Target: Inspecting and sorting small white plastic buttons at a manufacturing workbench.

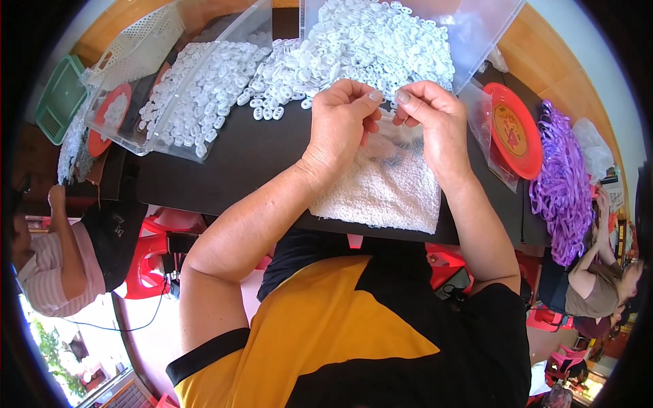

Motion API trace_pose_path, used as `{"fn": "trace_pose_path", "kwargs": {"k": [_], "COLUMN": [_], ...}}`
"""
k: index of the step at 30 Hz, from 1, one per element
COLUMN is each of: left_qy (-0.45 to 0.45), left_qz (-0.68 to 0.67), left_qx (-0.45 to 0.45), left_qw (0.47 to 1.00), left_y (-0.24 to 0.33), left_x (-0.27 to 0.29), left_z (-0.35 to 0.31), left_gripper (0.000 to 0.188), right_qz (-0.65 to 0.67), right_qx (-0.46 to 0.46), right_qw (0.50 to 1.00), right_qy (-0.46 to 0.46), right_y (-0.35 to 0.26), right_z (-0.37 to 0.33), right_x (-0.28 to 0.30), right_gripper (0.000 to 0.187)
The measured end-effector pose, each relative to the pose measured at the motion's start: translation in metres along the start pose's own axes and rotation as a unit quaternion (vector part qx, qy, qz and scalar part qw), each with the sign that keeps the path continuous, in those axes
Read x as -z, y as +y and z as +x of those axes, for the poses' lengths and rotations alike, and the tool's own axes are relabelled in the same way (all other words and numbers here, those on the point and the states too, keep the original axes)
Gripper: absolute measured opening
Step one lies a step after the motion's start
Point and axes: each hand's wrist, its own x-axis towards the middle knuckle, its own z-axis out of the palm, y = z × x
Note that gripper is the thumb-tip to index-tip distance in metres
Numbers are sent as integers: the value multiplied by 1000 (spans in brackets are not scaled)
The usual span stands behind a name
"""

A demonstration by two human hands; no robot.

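My left hand (338, 126) and my right hand (441, 122) are raised close together above a white towel (388, 194). Thumb and forefinger are pinched on each hand, tips a small gap apart. What they hold is too small to make out; something thin and shiny shows below the right fingertips. Several small dark metal-looking pieces (393, 162) lie on the towel under the hands. Just beyond my fingers rises a big heap of small white oval plastic pieces with holes (381, 51), spilling from a clear plastic bin (479, 41) lying open toward me.
Another clear bin (146, 139) of white pieces stands left on the dark table (252, 156). Far left are a white basket (143, 47) and a green tray (58, 102). At right are a red plate (530, 146) and purple ribbons (561, 183). People sit on both sides.
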Motion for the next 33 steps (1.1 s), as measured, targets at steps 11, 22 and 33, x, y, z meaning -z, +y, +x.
{"fn": "trace_pose_path", "kwargs": {"k": [11, 22, 33], "left_qy": [9, 13, -50], "left_qz": [4, 2, -4], "left_qx": [-7, -8, -14], "left_qw": [1000, 1000, 999], "left_y": [-1, -1, 2], "left_x": [-2, -2, -3], "left_z": [-1, -2, -4], "left_gripper": [11, 11, 10], "right_qz": [-12, -22, -9], "right_qx": [48, 48, 1], "right_qw": [999, 999, 999], "right_qy": [21, 5, -38], "right_y": [-1, -1, 0], "right_z": [-2, -3, 6], "right_x": [0, 0, 14], "right_gripper": [12, 12, 16]}}
